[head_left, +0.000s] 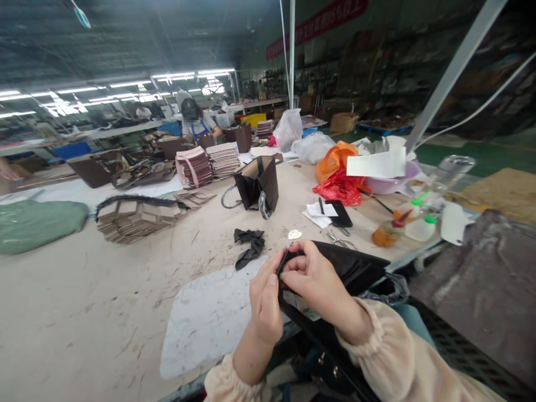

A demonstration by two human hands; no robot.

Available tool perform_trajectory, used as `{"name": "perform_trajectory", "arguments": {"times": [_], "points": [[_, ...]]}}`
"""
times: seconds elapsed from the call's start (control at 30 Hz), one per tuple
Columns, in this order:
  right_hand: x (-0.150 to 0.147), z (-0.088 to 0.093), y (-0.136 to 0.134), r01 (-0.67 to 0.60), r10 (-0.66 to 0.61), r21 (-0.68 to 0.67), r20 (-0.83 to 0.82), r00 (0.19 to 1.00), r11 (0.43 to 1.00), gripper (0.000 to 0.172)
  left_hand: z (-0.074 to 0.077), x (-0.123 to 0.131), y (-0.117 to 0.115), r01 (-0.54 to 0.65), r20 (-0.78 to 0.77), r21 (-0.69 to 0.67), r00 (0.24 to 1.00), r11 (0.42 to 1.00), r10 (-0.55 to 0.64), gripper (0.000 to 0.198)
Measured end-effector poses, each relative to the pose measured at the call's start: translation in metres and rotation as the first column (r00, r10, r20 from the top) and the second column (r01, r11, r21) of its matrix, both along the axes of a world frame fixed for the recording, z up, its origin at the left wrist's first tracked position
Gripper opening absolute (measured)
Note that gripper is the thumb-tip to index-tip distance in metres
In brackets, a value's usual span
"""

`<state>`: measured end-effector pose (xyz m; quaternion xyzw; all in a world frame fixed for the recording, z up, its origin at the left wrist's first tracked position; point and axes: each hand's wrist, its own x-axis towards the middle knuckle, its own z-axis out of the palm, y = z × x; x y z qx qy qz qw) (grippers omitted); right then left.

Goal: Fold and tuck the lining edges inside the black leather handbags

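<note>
My left hand (264, 304) and my right hand (315, 279) meet at the table's near edge, both closed in a pinch on the upper edge of a black leather bag (355, 268). The bag spreads to the right behind my right hand and hangs down over the table's edge toward my lap. A narrow black strap end shows between my fingertips. A crumpled black scrap (250, 245) lies on the table just beyond my hands. A white marble slab (209, 318) lies on the table to the left of my hands.
A dark open bag (257, 181) stands mid-table. Stacks of brown cut pieces (134, 218) lie left, and pink-edged stacks (195, 166) further back. A phone (339, 212), scissors (340, 240), glue bottles (391, 229) and orange and red plastic bags (339, 173) sit at the right. Another person (193, 120) works far behind.
</note>
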<state>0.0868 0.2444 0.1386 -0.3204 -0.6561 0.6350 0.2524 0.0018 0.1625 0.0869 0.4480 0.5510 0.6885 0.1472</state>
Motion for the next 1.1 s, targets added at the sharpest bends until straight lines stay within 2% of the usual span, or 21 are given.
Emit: {"name": "perform_trajectory", "arguments": {"times": [0.17, 0.27, 0.33, 0.43, 0.5, 0.6, 0.87, 1.1], "points": [[0.001, -0.004, 0.001, -0.048, 0.027, -0.136, -0.153, 0.988, 0.990, 0.041, 0.001, -0.004, -0.001, 0.040, -0.020, -0.020, 0.999, 0.999, -0.041, 0.038], [-0.002, -0.014, -0.001, -0.080, 0.022, -0.206, -0.271, 0.962, 0.975, 0.040, 0.010, -0.010, -0.005, 0.023, -0.076, -0.116, 0.997, 0.993, -0.032, 0.037], [-0.005, -0.020, -0.003, -0.071, 0.011, -0.188, -0.302, 0.953, 0.980, 0.039, 0.022, -0.015, -0.009, -0.052, -0.159, -0.226, 0.987, 0.973, 0.016, 0.034], [-0.011, -0.025, -0.007, -0.047, 0.007, -0.128, -0.300, 0.954, 0.991, 0.038, 0.042, -0.023, -0.017, -0.209, -0.348, -0.365, 0.934, 0.907, 0.075, 0.025], [-0.014, -0.026, -0.009, -0.048, 0.010, -0.118, -0.303, 0.953, 0.992, 0.037, 0.053, -0.028, -0.022, -0.272, -0.467, -0.430, 0.883, 0.861, 0.046, 0.022], [-0.017, -0.027, -0.010, -0.072, 0.024, -0.139, -0.324, 0.946, 0.988, 0.038, 0.062, -0.033, -0.025, -0.316, -0.565, -0.482, 0.825, 0.817, -0.014, 0.020], [-0.019, -0.034, -0.003, -0.116, 0.054, -0.155, -0.354, 0.934, 0.981, 0.038, 0.064, -0.032, -0.019, -0.426, -0.693, -0.503, 0.719, 0.752, -0.056, 0.021], [-0.020, -0.040, 0.000, -0.145, 0.043, -0.226, -0.404, 0.914, 0.963, 0.035, 0.060, -0.033, -0.018, -0.460, -0.697, -0.489, 0.717, 0.741, -0.016, 0.021]]}}
